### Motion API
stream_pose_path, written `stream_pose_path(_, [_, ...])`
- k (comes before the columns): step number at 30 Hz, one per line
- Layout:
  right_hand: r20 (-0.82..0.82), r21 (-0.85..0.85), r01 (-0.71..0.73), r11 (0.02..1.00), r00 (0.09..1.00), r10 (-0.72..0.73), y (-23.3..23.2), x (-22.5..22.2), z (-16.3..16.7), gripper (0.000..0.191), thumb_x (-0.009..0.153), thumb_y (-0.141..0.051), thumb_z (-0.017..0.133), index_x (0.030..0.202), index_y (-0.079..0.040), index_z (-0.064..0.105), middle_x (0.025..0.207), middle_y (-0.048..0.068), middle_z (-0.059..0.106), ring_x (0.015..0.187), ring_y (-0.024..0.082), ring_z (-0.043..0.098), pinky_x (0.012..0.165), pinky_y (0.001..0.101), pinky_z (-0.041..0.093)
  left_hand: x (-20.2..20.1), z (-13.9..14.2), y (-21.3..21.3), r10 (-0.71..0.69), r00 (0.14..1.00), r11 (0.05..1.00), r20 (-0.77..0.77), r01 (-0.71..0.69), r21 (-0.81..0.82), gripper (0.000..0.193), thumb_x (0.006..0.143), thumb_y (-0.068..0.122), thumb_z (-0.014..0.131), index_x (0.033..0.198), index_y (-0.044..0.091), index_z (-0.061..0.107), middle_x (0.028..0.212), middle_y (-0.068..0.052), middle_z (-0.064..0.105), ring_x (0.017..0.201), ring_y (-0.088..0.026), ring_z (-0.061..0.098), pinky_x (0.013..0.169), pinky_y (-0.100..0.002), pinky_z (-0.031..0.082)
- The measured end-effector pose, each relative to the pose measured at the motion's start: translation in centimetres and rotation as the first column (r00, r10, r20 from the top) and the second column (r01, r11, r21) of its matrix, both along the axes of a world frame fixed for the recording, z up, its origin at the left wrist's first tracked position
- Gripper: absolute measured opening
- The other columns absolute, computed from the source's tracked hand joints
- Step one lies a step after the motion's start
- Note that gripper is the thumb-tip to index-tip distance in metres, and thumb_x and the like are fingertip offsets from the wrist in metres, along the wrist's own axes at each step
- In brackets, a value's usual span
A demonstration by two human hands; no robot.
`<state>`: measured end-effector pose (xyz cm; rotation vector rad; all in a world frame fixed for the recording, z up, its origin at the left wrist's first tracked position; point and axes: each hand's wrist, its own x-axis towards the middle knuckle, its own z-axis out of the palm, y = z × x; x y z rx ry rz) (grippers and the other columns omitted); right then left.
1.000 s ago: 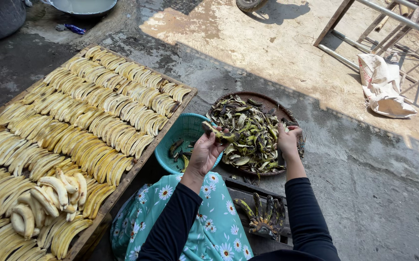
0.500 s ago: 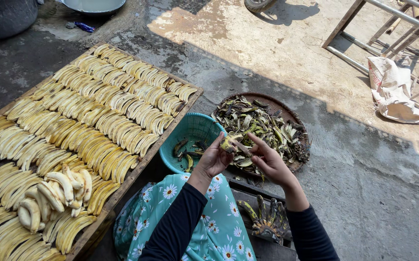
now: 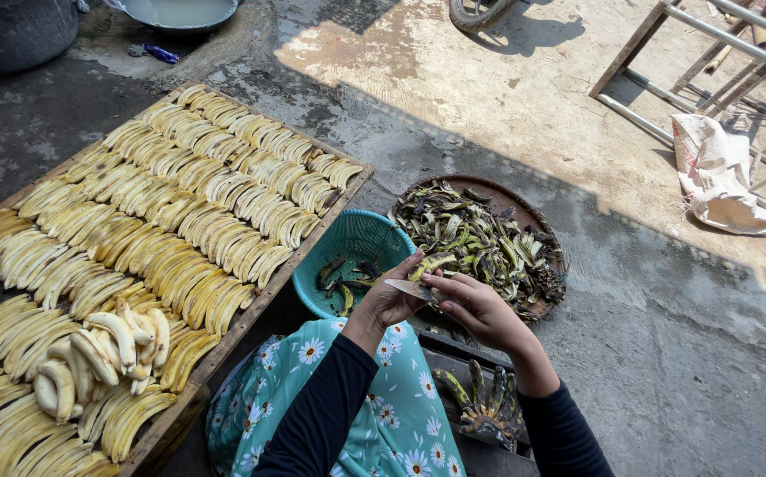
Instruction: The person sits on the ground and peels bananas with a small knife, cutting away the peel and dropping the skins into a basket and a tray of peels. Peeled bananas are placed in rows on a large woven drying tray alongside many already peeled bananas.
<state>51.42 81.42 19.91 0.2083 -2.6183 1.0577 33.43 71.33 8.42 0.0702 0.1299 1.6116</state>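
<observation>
The left hand and the right hand meet over the near rim of a teal plastic basket, both clenched on the same things: the left hand grips a small knife whose pale blade points toward the right hand, and the right hand's fingers pinch a green unpeeled banana just above the blade. The banana hangs between the basket and a round dark tray.

The basket stands on the concrete ground, just beside the right edge of a long wooden drying rack. Inside it lie a few dark-green bananas and scraps of peel at the bottom; most of its mesh floor shows. The round tray, touching the basket's right side, is heaped with green and blackened banana peels that reach its rim.

The rack carries peeled yellow bananas laid in tight slanting rows from its far corner to its near edge. A loose pile of whole peeled bananas lies on top near the near left corner.

Beside the person's knee, below the right forearm, lies a bunch of small green bananas. A white sack lies on the ground well apart, at the far right.
</observation>
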Motion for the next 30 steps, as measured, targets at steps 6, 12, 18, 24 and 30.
stream_pose_path(6, [0.190,-0.635,0.174,0.752,0.980,-0.066,4.4,-0.3,-5.2,0.044,0.110,-0.022,0.054,0.151,-0.008,0.056,0.097,-0.001,0.058,0.080,0.008,0.051,0.071,0.0226,0.045,0.3,1.2,-0.6,0.091,0.940,0.996,-0.330,-0.093,0.009,0.040,0.109,0.035,0.058,0.131,0.001,0.060,0.109,-0.009,0.074,0.086,-0.014,0.076,0.071,-0.028,0.064])
stream_pose_path(12, [0.213,-0.776,0.364,0.515,0.920,-0.330,10.2,-1.9,-6.4,0.048,0.107,-0.035,0.052,0.149,-0.013,0.054,0.083,-0.003,0.052,0.064,0.006,0.049,0.048,0.0231,0.043,0.6,2.3,-0.9,0.108,0.928,0.994,-0.358,-0.101,0.037,0.053,0.110,0.032,0.050,0.156,0.007,0.044,0.113,-0.009,0.073,0.087,-0.012,0.075,0.073,-0.026,0.064])
stream_pose_path(18, [0.457,-0.708,0.639,0.301,0.739,-0.495,14.0,-4.4,-6.1,0.057,0.100,-0.046,0.050,0.152,-0.024,0.041,0.077,-0.002,0.050,0.057,0.007,0.047,0.043,0.0248,0.042,0.5,2.3,-0.3,0.161,0.881,0.986,-0.444,-0.160,0.041,0.054,0.106,0.022,0.048,0.157,0.012,0.033,0.127,-0.010,0.067,0.105,-0.019,0.072,0.082,-0.035,0.064])
stream_pose_path(24, [0.418,-0.673,0.538,0.509,0.843,-0.339,10.1,-5.5,-5.9,0.047,0.098,-0.040,0.063,0.133,-0.011,0.052,0.075,-0.005,0.049,0.058,0.004,0.047,0.045,0.0222,0.041,1.6,0.4,2.0,0.252,0.778,0.921,-0.576,-0.376,-0.105,0.039,0.107,0.018,0.051,0.145,0.012,0.042,0.114,0.000,0.060,0.098,-0.013,0.065,0.081,-0.032,0.061])
stream_pose_path(30, [0.262,-0.707,0.394,0.587,0.917,-0.301,4.7,-6.7,-5.5,0.025,0.097,-0.022,0.072,0.110,-0.003,0.064,0.069,-0.004,0.059,0.046,0.004,0.046,0.040,0.0220,0.034,2.7,-0.9,2.6,0.346,0.543,0.868,-0.765,-0.495,0.042,0.038,0.105,0.013,0.060,0.141,0.011,0.047,0.111,0.002,0.059,0.091,-0.005,0.055,0.078,-0.021,0.050])
